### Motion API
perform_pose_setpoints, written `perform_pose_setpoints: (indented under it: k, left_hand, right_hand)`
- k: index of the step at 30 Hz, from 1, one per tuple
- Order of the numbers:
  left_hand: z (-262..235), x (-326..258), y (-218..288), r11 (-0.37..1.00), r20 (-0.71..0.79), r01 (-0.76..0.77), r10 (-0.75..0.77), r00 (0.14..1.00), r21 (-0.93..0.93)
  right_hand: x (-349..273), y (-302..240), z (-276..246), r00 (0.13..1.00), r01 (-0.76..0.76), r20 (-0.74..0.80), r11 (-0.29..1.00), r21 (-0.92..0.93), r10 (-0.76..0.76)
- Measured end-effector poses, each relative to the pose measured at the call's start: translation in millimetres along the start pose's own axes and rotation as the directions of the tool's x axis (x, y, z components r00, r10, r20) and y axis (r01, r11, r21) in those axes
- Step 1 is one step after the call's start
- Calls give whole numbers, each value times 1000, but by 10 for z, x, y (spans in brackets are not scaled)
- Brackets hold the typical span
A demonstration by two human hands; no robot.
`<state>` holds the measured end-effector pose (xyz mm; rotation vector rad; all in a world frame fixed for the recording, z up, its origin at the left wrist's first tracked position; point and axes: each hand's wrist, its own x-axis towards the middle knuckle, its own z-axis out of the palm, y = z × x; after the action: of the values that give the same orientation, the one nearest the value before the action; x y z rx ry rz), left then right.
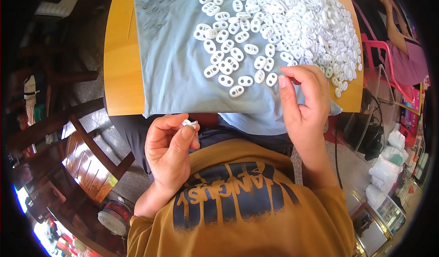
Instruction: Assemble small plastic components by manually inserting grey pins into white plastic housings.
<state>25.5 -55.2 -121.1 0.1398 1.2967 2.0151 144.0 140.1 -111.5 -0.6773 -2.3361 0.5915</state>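
A wooden counter (120, 64) is carrying a pale blue cloth (173, 69) that is hanging over its near edge toward the person's lap. A big heap of white oval two-holed pieces (297, 23) is spreading across the cloth's far right part, thinning into scattered singles toward the middle. The right hand (304, 103) is hovering at the near edge of that heap, fingers curled narrow, thumb and forefinger drawn together; whether they are gripping a piece I cannot tell. The left hand (170, 149) is sitting nearer the body, below the counter's edge, well apart from the heap, pinching one small white piece (189, 123) between thumb and fingertips.
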Motion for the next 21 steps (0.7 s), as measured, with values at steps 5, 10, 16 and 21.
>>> perform_pose_setpoints:
  k: [5,10,16,21]
  left_hand:
    - [24,-11,-1,1000,21,6,-6,1000,20]
    - [27,-37,-11,999,16,12,-12,1000,30]
    - [43,-26,49,998,29,9,-11,1000,68]
    - [85,13,125,996,83,-32,25,996,87]
  right_hand:
    - [-26,101,-16,985,138,119,981,-134,-122]
    - [11,70,-73,972,176,182,974,-143,-149]
    - [78,91,-84,956,232,224,955,-187,-188]
    - [66,188,37,958,278,128,939,-205,-255]
